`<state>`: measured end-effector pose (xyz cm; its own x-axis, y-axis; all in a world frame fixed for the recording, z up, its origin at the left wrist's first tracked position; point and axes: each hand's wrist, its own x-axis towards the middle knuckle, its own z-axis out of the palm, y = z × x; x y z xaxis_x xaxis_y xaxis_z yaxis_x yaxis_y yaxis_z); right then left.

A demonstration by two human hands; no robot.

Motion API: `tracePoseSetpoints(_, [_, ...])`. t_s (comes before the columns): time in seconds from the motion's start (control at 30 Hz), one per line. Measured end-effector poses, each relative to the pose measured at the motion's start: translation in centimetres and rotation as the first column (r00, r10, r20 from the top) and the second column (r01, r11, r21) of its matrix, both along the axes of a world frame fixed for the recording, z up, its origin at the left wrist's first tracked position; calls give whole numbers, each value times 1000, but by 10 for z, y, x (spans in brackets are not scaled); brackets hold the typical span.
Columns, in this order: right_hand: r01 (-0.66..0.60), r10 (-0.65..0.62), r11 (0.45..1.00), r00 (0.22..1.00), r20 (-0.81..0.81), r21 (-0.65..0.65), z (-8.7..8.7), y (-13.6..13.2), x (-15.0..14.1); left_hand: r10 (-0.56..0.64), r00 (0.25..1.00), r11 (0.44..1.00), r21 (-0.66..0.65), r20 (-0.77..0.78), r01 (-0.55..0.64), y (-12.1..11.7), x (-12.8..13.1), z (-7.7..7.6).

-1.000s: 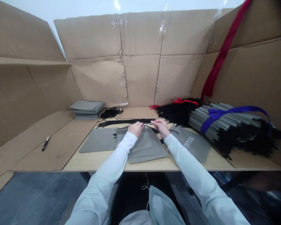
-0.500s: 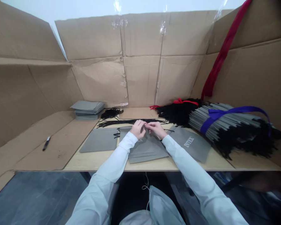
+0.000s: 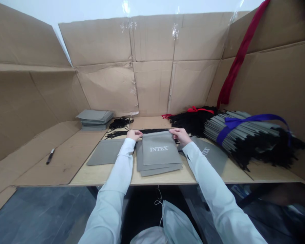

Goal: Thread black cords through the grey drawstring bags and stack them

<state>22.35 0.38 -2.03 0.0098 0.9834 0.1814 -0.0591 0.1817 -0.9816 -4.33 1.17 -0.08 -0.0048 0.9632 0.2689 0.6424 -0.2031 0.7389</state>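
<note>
A grey drawstring bag (image 3: 160, 156) with white INTEX lettering lies at the middle of the table, on top of several similar grey bags (image 3: 148, 173). My left hand (image 3: 134, 135) is closed in a pinch at its upper left corner. At the upper right corner, the fingers of my right hand (image 3: 181, 135) pinch the bag too. Black cords (image 3: 118, 134) stretch across the table just behind my hands. Another grey bag (image 3: 103, 153) lies under my left forearm. A further INTEX bag (image 3: 216, 158) rests to the right, partly covered by my right sleeve.
At the back left stand a stack of grey pieces (image 3: 95, 118) and a heap of black cord (image 3: 121, 123). A marker (image 3: 50, 156) lies on the left cardboard. On the right are a purple-ribboned bundle of bags (image 3: 254, 130) and black cords tied in red (image 3: 190, 120). Cardboard walls (image 3: 152, 84) surround the table.
My hands were together over the bag's top edge. They have moved apart to its two upper corners, and the INTEX lettering now shows fully.
</note>
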Motion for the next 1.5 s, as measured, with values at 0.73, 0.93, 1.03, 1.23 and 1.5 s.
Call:
tracePoseSetpoints(0.73, [-23, 16, 998, 991, -134, -54, 4, -2, 6, 155, 65, 972, -164, 986, 168, -1, 12, 8])
tracePoseSetpoints(0.93, [1, -16, 996, 984, -178, -85, 4, -1, 7, 91, 185, 980, -121, 978, 156, -6, 27, 0])
tracePoseSetpoints(1.03, [2, -19, 997, 980, -199, -82, 4, -1, 7, 42, 222, 981, -82, 974, 173, -8, 29, 0])
tracePoseSetpoints(1.23, [20, -35, 996, 985, -170, -90, 5, -3, 6, 14, 216, 970, -66, 976, 235, -8, 31, 1])
tracePoseSetpoints(1.5, [35, -41, 998, 990, -134, -47, 4, -3, 3, 136, 34, 947, -140, 990, 289, -4, 28, 1])
